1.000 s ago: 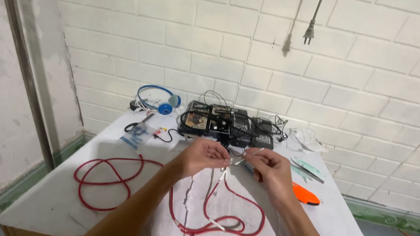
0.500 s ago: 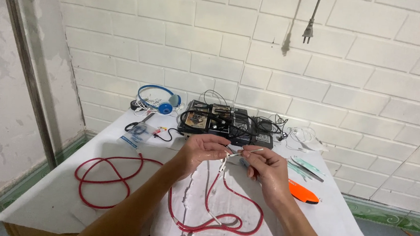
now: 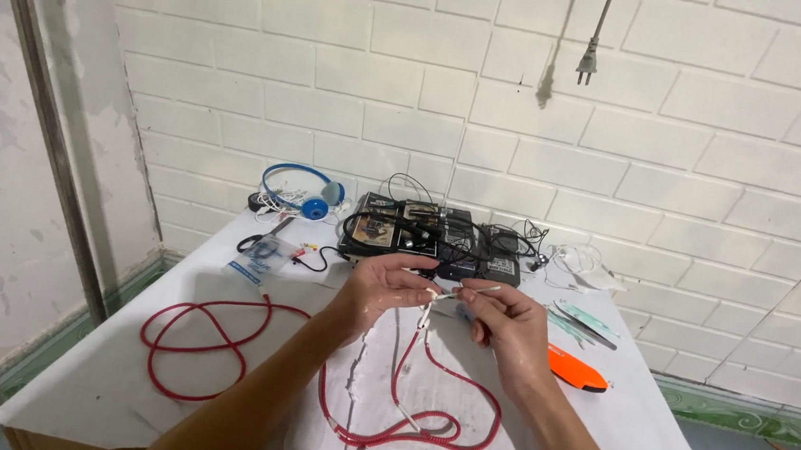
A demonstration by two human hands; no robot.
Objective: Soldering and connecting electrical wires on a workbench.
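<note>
My left hand [image 3: 378, 290] and my right hand [image 3: 505, 325] are raised over a table covered in white cloth [image 3: 104, 364]. Both pinch thin white wire ends [image 3: 457, 294] of a red cable [image 3: 404, 425] between the fingertips. The cable hangs down from my hands and loops on the cloth below them. A second loop of red cable [image 3: 196, 342] lies to the left, running under my left forearm.
At the table's far side stand black electronic boxes [image 3: 428, 237] with tangled black wires, blue headphones [image 3: 298, 193], scissors [image 3: 261, 238] and a small packet [image 3: 254, 266]. An orange-handled cutter [image 3: 575, 367] and tweezers [image 3: 583, 320] lie right. A plug [image 3: 586, 68] hangs on the white brick wall.
My hands have stayed together over the table, working the white wire ends. The hanging red cable's loop has shifted slightly on the cloth.
</note>
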